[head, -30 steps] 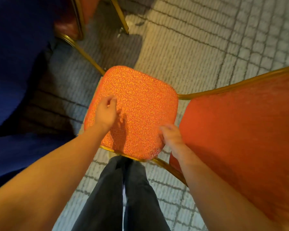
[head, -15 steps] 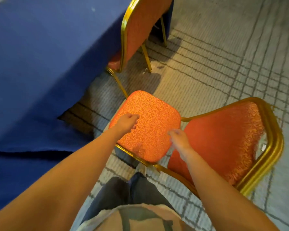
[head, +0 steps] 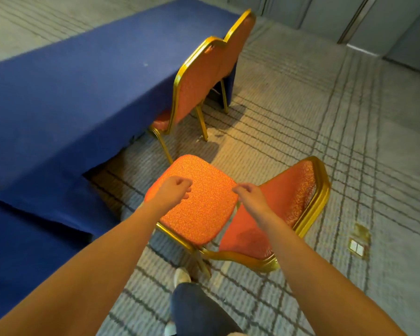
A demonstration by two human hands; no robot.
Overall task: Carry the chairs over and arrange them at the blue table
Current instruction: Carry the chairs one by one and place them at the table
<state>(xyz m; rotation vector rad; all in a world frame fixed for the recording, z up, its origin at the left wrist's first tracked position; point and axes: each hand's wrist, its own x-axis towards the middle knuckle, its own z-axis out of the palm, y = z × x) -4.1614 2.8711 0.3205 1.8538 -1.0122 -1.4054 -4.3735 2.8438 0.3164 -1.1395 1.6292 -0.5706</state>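
The orange-cushioned chair [head: 199, 202] with a gold frame stands on the carpet [head: 289, 122] directly in front of the person, just off the corner of the blue table [head: 70, 93], with its backrest turned to the right. The left hand [head: 174, 193] is over the front part of the seat, its fingers [head: 183, 183] curled into a loose fist that holds nothing. It seems to rest on the cushion, though contact is not certain from this angle. The right hand [head: 251, 198] reaches to the seat's rear edge, where cushion meets backrest. Its fingers [head: 238, 189] bend down there, but whether they grip the edge cannot be told.

The table is draped to the floor in blue cloth. Two matching chairs, a nearer one [head: 199, 81] and a farther one [head: 240, 37], are pushed in along its long side. The carpet is grey-beige, crossed by dark grid lines. A brass floor box [head: 359, 241] sits in it to the right, and pale wall panels [head: 325, 13] close the room at the far end. A dark trouser leg [head: 197, 309] and a light shoe [head: 181, 276] show below.
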